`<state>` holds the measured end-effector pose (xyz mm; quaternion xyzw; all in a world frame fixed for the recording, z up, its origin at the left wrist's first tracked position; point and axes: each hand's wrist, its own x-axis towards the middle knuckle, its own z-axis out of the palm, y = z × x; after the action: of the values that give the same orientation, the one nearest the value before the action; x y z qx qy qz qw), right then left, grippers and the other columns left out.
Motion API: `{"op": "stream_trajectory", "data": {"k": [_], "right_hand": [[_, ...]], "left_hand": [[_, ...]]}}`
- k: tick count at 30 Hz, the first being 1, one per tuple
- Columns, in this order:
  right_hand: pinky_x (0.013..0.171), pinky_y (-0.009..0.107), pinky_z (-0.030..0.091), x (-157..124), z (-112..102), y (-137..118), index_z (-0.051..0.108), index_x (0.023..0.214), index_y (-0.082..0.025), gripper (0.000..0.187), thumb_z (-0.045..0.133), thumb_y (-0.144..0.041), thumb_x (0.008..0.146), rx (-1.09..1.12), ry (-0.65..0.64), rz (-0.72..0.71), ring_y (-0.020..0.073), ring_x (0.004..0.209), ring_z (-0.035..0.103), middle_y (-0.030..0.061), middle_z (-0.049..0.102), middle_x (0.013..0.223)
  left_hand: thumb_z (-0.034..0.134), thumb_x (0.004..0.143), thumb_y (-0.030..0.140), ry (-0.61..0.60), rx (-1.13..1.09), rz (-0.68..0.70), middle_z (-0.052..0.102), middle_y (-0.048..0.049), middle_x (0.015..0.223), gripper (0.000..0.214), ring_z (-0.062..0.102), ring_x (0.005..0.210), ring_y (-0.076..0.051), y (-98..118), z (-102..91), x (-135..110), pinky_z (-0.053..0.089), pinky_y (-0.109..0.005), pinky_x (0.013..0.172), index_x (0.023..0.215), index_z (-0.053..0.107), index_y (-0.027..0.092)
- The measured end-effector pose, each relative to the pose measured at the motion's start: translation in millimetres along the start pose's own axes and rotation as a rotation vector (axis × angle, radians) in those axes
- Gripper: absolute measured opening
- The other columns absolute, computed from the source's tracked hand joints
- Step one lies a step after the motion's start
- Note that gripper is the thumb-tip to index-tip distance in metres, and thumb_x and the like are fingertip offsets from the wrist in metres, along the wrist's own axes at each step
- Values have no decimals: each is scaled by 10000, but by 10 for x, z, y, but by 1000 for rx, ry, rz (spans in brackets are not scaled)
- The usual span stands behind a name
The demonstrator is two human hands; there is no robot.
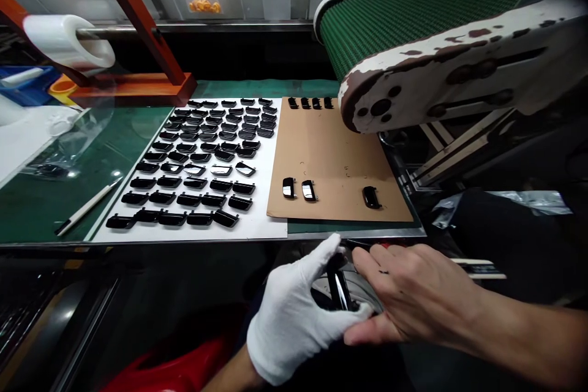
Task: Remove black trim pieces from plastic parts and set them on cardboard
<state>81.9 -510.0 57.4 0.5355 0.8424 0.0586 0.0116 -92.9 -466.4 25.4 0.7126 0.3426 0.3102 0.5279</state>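
Note:
My left hand (pixel 294 312), in a white glove, pinches a small glossy black plastic part (pixel 339 285) below the table's front edge. My bare right hand (pixel 408 294) rests its fingers against the same part from the right, thumb underneath. On the table, a white sheet (pixel 271 196) carries several rows of similar black parts (pixel 202 159). A brown cardboard sheet (pixel 335 159) beside it holds three loose parts near its front (pixel 301 188) and a short row of parts at its back edge (pixel 310 103).
A green conveyor belt (pixel 390 18) with a worn white side frame (pixel 459 67) overhangs the table's right side. A roll of clear film (pixel 68 43) hangs on an orange stand (pixel 138 82) at left. A white pen (pixel 87 207) lies on the green mat (pixel 46 196).

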Motion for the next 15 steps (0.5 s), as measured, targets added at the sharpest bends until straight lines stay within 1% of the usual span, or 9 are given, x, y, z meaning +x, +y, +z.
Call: {"op": "stream_trajectory", "data": {"k": [3, 6, 10, 13, 15], "right_hand": [[381, 314, 227, -11, 24, 2, 622, 748, -141, 866, 29, -769, 796, 8, 1, 4, 192, 404, 536, 39, 536, 523], [385, 309, 222, -23, 43, 3, 619, 757, -145, 878, 17, -784, 778, 15, -32, 12, 192, 415, 543, 36, 536, 523], [392, 309, 200, -33, 52, 4, 609, 723, -155, 842, 16, -745, 815, -9, -7, 2, 183, 399, 530, 32, 536, 520], [392, 315, 194, -38, 56, 3, 611, 723, -163, 833, 8, -728, 828, -17, 10, 1, 193, 409, 540, 34, 541, 529], [392, 318, 198, -40, 60, 1, 604, 715, -172, 811, 20, -722, 836, -19, 4, -1, 201, 418, 547, 32, 541, 532]], "left_hand": [[788, 638, 221, -16, 10, -16, 694, -33, 1130, 723, 679, 987, -207, -23, 7, -10, 560, -266, 907, 1302, 510, 151], [797, 627, 227, -11, 36, -12, 699, -37, 1118, 725, 683, 973, -203, -39, 16, -15, 560, -255, 903, 1292, 521, 138], [800, 631, 230, -10, 25, -14, 695, -31, 1129, 730, 681, 979, -194, -37, 28, -5, 554, -237, 907, 1298, 516, 142], [794, 636, 219, -8, 9, -21, 690, -23, 1140, 719, 679, 988, -198, -28, 33, 15, 558, -239, 901, 1298, 519, 158], [798, 622, 210, 1, 14, -23, 697, -31, 1125, 724, 686, 969, -204, -28, 35, 30, 570, -240, 879, 1290, 528, 145]]}}
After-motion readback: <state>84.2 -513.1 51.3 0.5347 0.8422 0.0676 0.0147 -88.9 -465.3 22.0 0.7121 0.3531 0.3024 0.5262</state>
